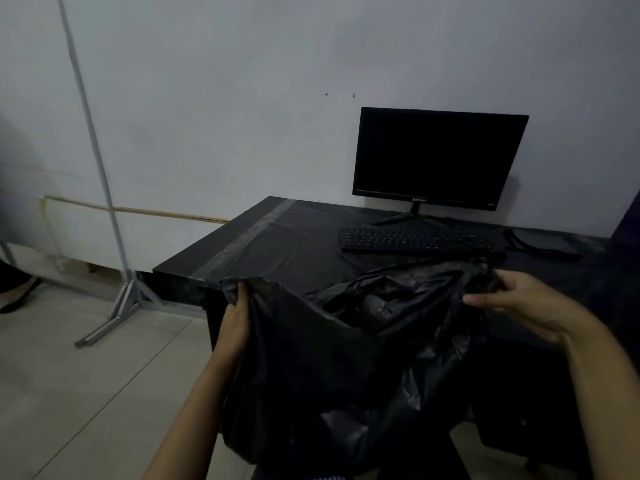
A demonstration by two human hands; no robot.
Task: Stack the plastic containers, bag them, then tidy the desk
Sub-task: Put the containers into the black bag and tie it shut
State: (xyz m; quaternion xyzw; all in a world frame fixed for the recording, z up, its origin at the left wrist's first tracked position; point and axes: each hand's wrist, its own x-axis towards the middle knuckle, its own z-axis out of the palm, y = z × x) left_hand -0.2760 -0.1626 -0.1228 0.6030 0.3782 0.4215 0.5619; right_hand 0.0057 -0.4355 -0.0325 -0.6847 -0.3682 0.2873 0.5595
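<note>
A large black plastic bag [346, 358] hangs in front of the black desk [294, 244], its mouth held wide. My left hand [237, 313] grips the bag's left rim near the desk's front corner. My right hand [523, 303] pinches the right rim above the desk's front edge. The inside of the bag is dark and crumpled, and I cannot make out any plastic containers in it or on the desk.
A black monitor [438, 157] stands against the wall, with a black keyboard [415, 240] in front of it. A dark strap-like object [540, 247] lies at the right. A grey metal stand [117, 299] rests on the tiled floor at left. Someone's shoe [17, 296] shows at far left.
</note>
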